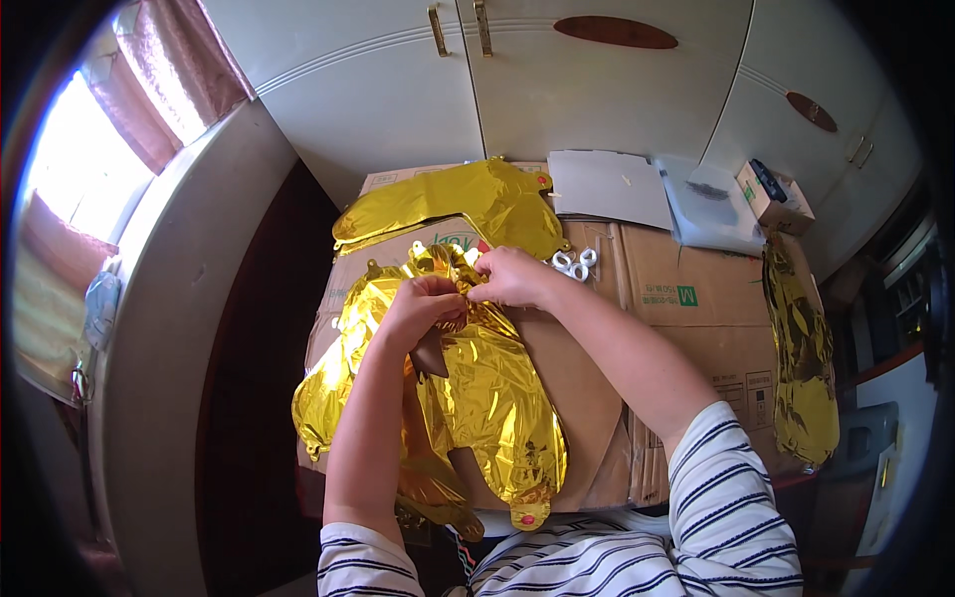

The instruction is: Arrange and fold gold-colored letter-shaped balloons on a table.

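A crumpled, shiny gold foil balloon lies flat in front of me, its lower end reaching the near edge of the cardboard. My left hand is closed, fingertips pinching the gathered foil near its upper part. Right beside it, my right hand also pinches the foil, thumb and finger close to the left fingertips. What exactly sits between the fingertips is too small to make out. Behind my hands another flat gold foil balloon is spread across the back of the cardboard.
Flattened cardboard covers the table. Several small white rolls sit behind my right hand. Farther back are pale sheets, a clear plastic bag and a small box. Gold foil hangs over the right edge. White cabinets stand behind.
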The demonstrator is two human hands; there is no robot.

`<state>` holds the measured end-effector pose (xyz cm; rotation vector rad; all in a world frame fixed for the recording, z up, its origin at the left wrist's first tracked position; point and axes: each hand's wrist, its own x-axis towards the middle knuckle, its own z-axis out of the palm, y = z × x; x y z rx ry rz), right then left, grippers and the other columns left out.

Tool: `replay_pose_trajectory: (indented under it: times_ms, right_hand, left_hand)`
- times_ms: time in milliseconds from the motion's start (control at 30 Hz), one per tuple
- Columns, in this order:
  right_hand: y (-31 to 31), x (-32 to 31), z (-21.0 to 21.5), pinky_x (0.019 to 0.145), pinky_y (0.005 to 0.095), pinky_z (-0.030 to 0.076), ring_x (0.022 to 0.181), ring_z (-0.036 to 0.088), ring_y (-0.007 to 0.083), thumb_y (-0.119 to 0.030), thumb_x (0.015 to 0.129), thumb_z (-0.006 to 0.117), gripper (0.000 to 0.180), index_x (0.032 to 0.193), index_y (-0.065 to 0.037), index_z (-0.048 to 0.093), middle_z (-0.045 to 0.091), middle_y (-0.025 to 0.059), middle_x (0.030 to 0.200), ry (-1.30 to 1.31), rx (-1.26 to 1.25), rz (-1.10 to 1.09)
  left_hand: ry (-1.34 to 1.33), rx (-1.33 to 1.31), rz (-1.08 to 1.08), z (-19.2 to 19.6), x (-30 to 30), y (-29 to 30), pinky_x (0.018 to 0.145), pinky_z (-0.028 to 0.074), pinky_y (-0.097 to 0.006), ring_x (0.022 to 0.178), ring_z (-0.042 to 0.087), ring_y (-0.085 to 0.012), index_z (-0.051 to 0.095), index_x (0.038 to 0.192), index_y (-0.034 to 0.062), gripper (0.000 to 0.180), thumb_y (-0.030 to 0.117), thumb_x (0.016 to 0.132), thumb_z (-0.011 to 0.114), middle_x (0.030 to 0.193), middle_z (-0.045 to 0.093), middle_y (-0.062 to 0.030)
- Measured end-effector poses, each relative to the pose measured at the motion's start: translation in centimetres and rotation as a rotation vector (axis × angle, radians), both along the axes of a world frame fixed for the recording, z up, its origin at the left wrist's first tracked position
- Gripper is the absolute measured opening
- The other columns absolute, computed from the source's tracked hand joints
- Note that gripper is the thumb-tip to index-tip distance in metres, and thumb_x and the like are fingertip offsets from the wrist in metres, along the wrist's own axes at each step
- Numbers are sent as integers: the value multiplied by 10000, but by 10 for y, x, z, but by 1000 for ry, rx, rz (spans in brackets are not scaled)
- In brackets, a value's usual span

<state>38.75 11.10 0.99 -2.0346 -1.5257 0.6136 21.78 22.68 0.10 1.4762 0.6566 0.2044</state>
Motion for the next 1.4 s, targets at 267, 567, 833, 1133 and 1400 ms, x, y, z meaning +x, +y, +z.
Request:
replay_pose_trajectory:
  times_ms: [267, 567, 833, 1133, 1400]
  right_hand:
    - [4, -3, -17, 680, 428, 507, 740, 650, 353, -300, 719, 729, 318, 801, -1, 657, 652, 207, 768, -93, 95, -24]
    - [3, -5, -15, 685, 445, 516, 744, 647, 382, -228, 718, 664, 257, 793, 17, 643, 640, 240, 765, -64, 100, -54]
    - [1, -15, -5, 773, 449, 533, 875, 670, 384, -158, 719, 684, 249, 916, -9, 650, 681, 229, 886, -117, 49, -98]
    - [-5, -14, 1, 894, 437, 528, 1041, 652, 388, -49, 773, 631, 376, 1128, 60, 575, 668, 256, 1081, -125, -85, 20]
    - [0, -14, -14, 849, 454, 525, 983, 655, 401, -109, 755, 681, 344, 1049, 34, 573, 678, 237, 989, -105, 14, -163]
  left_hand:
    - [31, 51, -16, 0, 1, 0, 749, 553, -232, 811, 680, -123, 641, 1068, -54, 282, 79, 839, 738, 920, 695, -83]
    - [11, 17, -7, -2, 2, 0, 729, 542, -208, 795, 676, -109, 643, 1039, -41, 239, 84, 852, 723, 888, 694, -68]
    - [98, 153, 76, -6, 13, -4, 629, 508, -225, 687, 636, -103, 669, 845, -8, 171, 163, 847, 663, 763, 676, -57]
    - [87, 166, 135, -8, 15, -7, 569, 489, -243, 641, 605, -102, 646, 793, 1, 239, 230, 857, 649, 727, 657, -54]
    - [120, 173, 75, -4, 12, -6, 679, 520, -226, 725, 641, -103, 680, 879, -12, 238, 226, 883, 682, 805, 688, -63]
